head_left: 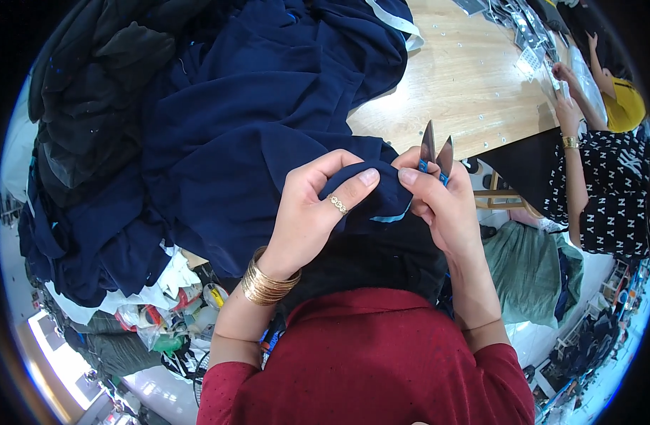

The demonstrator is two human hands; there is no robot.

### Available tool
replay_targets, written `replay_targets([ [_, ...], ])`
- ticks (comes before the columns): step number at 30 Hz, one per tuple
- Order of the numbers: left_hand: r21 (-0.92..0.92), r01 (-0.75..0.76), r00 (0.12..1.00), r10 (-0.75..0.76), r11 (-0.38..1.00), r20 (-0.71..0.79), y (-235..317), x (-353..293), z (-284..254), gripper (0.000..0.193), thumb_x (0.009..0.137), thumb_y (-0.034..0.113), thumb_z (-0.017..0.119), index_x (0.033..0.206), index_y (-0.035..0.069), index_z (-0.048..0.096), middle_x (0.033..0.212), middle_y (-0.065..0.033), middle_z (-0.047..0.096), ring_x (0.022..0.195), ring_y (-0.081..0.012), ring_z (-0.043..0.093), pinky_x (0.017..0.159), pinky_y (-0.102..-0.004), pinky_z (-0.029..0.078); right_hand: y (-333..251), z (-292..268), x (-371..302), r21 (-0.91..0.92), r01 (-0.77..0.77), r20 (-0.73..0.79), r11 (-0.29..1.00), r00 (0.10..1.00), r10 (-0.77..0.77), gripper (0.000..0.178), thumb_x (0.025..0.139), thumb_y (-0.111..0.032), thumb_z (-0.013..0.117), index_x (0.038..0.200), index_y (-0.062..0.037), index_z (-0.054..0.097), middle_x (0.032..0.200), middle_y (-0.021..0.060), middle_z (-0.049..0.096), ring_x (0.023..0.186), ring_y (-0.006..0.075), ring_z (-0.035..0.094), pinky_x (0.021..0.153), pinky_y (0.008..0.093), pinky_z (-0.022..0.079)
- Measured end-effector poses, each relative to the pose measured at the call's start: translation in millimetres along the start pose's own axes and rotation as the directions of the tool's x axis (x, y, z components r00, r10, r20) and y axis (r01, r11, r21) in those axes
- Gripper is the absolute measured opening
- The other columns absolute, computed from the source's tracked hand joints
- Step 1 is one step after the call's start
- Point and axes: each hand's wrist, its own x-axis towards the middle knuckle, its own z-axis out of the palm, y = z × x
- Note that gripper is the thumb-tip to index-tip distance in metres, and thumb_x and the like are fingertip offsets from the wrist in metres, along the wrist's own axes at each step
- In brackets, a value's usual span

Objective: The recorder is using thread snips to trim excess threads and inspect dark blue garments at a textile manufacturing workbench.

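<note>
Navy blue fabric lies heaped over the table before me, and an edge of it is lifted between my hands. My left hand pinches this edge between thumb and fingers. Close beside it, my right hand pinches the same edge with thumb and forefinger. Small thread snips with blue on them also sit in my right hand, their two blades pointing up and apart. A light blue strip shows along the lower border of the held fabric.
Dark black fabric is piled at the far left. The wooden table top extends to the right, with metal pieces at its far corner. Co-workers sit at the right, one in a patterned black shirt. Green cloth hangs below them; bagged items lie lower left.
</note>
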Motion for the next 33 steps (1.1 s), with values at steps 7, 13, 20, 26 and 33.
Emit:
replay_targets([
  [7,0.156,-0.024,0.986,0.049,0.987,-0.158,5,1,-9,0.013,0.084,0.012,0.064,0.084,0.0,0.061,0.074,-0.0007,0.059,0.068,-0.0049,0.052,0.064,-0.0193,0.041,5,-4,5,-0.19,0.118,0.031,0.975,0.993,-0.114,0.019,0.075,-0.012,0.072,0.087,-0.0012,0.062,0.074,-0.0025,0.057,0.066,0.0031,0.05,0.061,0.017,0.039],
  [13,0.566,-0.311,0.881,0.454,0.764,-0.129,-2,-5,-17,0.032,0.073,0.007,0.069,0.103,0.004,0.059,0.1,-0.009,0.056,0.095,-0.0221,0.052,0.087,-0.0308,0.041,6,-1,6,-0.16,0.129,-0.138,0.979,0.979,-0.151,0.018,0.077,-0.014,0.072,0.087,-0.0011,0.065,0.069,-0.0019,0.058,0.064,0.0034,0.051,0.06,0.0165,0.039],
  [20,0.391,-0.345,0.939,0.318,0.853,0.135,-5,13,-38,0.018,0.077,0.017,0.07,0.084,0.003,0.062,0.083,-0.0057,0.057,0.077,-0.0145,0.052,0.073,-0.0276,0.04,-5,9,7,-0.082,0.082,0.097,0.993,0.992,-0.074,0.017,0.079,-0.014,0.07,0.089,-0.0007,0.065,0.07,-0.0024,0.058,0.066,0.0041,0.052,0.059,0.0188,0.041],
  [26,0.124,0.007,1.0,-0.004,0.992,-0.025,-3,-12,-31,0.019,0.09,0.017,0.056,0.094,-0.001,0.06,0.088,-0.0088,0.062,0.074,-0.0133,0.061,0.071,-0.0253,0.049,18,10,8,-0.769,0.531,0.132,0.356,0.676,-0.725,0.03,0.062,0.004,0.064,0.091,-0.0042,0.064,0.074,0.0097,0.059,0.063,0.0222,0.06,0.054,0.0277,0.046],
  [33,-0.535,0.147,0.971,-0.226,0.832,-0.083,-35,-14,-17,0.014,0.088,0.016,0.06,0.093,0.003,0.056,0.076,0.0028,0.057,0.072,-0.0025,0.055,0.07,-0.0184,0.046,53,23,-1,-0.636,0.764,0.419,0.112,0.463,-0.781,0.042,0.055,-0.001,0.065,0.097,-0.0058,0.065,0.079,0.0038,0.057,0.061,0.0155,0.058,0.051,0.0259,0.047],
])
